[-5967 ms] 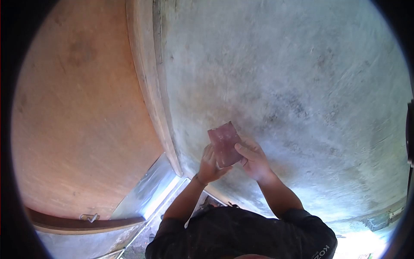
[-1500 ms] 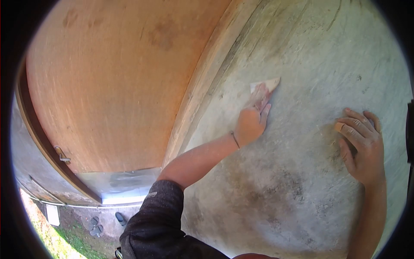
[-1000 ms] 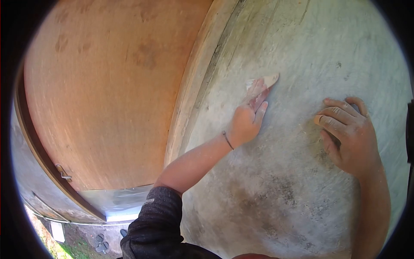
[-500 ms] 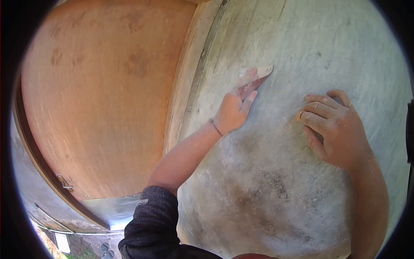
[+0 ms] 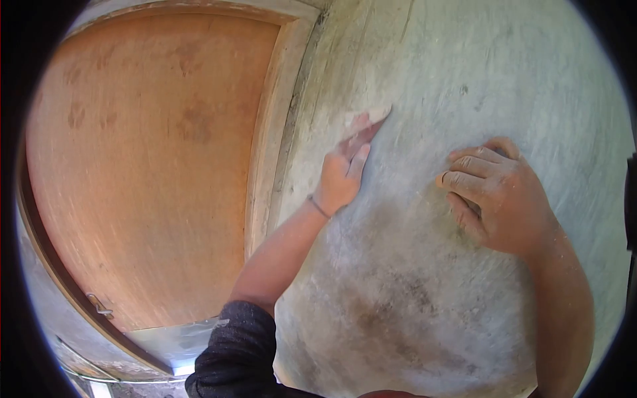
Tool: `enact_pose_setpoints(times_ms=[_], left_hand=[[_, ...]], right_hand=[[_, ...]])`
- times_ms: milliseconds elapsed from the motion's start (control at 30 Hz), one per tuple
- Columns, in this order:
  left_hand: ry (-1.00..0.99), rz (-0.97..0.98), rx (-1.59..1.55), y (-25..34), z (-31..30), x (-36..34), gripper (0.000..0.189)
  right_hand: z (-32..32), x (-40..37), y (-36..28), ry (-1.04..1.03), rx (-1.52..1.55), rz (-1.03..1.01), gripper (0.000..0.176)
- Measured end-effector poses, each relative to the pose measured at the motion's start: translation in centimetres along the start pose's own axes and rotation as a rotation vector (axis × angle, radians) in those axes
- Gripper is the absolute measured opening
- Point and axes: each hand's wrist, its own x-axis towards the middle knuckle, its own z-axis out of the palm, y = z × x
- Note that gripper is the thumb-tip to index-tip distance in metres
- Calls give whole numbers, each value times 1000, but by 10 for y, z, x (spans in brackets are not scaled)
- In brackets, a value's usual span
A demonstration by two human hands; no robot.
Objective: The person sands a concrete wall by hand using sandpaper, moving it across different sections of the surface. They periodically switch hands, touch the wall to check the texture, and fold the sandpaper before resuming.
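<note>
My left hand [image 5: 342, 176] is closed on a folded piece of sandpaper [image 5: 361, 132], reddish-brown on one side and pale on the other. Fingers and thumb press it flat against a grey plastered wall [image 5: 424, 285]. My right hand [image 5: 501, 199] rests on the same wall, farther right, with its fingers bent inward and the thumb below them. Dust coats its skin, and a ring sits on one finger. Whatever may lie beneath its palm and fingertips is hidden.
Left of the wall stands an orange-brown wooden door [image 5: 152, 166] in a pale frame [image 5: 265, 132]. A metal latch [image 5: 99, 305] is on its far edge. Dark, rough patches [image 5: 391, 298] mark the lower wall.
The view has shifted, so door, wall and both hands appear farther left. My left hand keeps the sandpaper on nearly the same wall spot; my right hand has barely shifted against the wall.
</note>
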Motion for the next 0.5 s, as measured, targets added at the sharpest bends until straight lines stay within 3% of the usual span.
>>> enact_pose_setpoints(times_ms=[67, 167, 233, 300, 400, 500], left_hand=[[68, -86, -47, -9, 9, 44, 40], [19, -283, 30, -3, 2, 108, 42], [-142, -474, 121, 4, -3, 116, 45], [2, -163, 5, 3, 2, 64, 48], [12, -102, -150, 2, -2, -10, 42], [-47, -99, -95, 1, -3, -3, 41]], right_hand=[[0, 1, 1, -8, 63, 42, 7], [1, 3, 1, -4, 54, 52, 7], [-2, 3, 3, -45, 61, 56, 12], [-2, 2, 3, -77, 84, 70, 16], [0, 0, 2, -84, 58, 63, 17], [2, 3, 2, 29, 31, 39, 7]])
